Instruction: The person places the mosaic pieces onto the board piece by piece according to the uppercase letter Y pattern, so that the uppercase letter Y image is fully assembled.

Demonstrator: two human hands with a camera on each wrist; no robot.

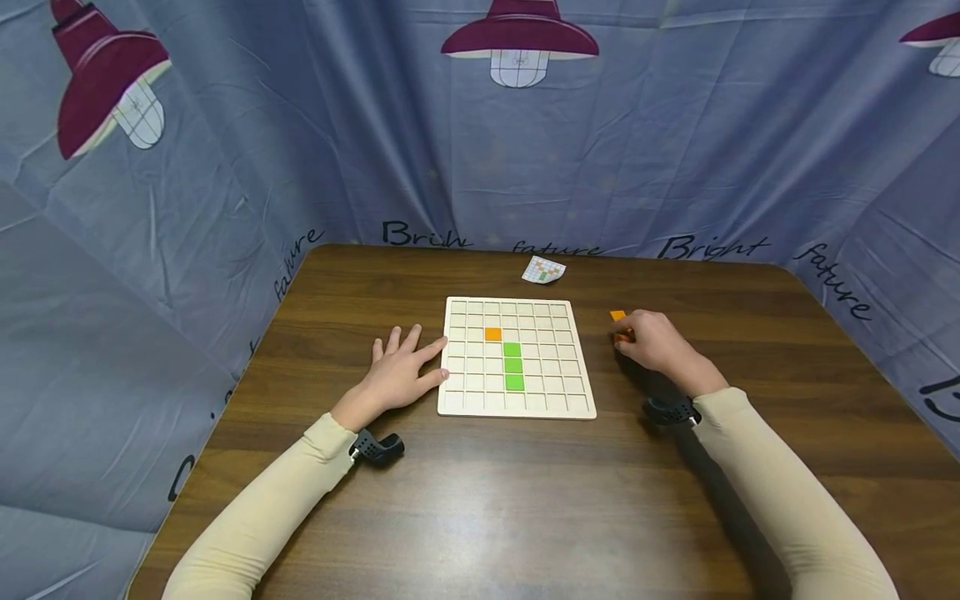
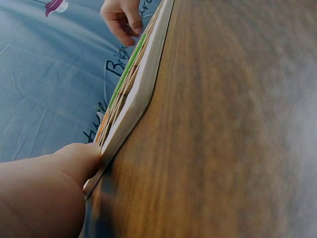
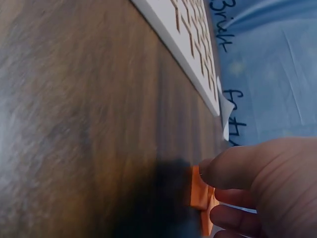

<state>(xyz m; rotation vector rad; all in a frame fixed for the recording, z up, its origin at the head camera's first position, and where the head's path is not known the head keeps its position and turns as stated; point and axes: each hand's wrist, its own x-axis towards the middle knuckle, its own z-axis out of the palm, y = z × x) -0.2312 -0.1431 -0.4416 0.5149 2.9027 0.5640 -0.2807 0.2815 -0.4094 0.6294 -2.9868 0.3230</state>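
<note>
Right hand (image 1: 654,340) partly hides orange tiles (image 1: 617,316); rightmost printed lamp (image 1: 939,30) cut off.

Board (image 1: 555,402) on table (image 1: 495,500), tiles (image 1: 513,365) in its cells, paper (image 1: 543,270) behind, more tiles (image 1: 617,316) right

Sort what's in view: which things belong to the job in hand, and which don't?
Job:
pale grid board
its orange tile
its three green tiles
orange tiles at the right hand
probably the grid-printed paper

Just surroundings:
lamp-print curtain
black wrist devices
</note>
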